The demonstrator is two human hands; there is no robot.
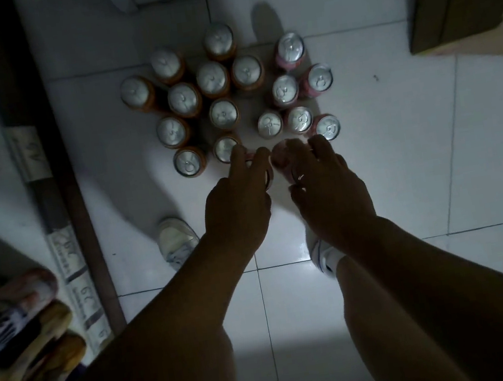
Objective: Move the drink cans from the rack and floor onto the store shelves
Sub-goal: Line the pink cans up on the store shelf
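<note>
Grasping a pink can [281, 158] with right hand [330, 188]. Covering a neighbouring can [268, 177] with left hand [237, 202]; unable to confirm grip.

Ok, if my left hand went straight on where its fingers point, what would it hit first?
Most likely the orange can just ahead of your left hand, the nearest of the orange group. Depth is hard to judge in this dim picture.
</note>
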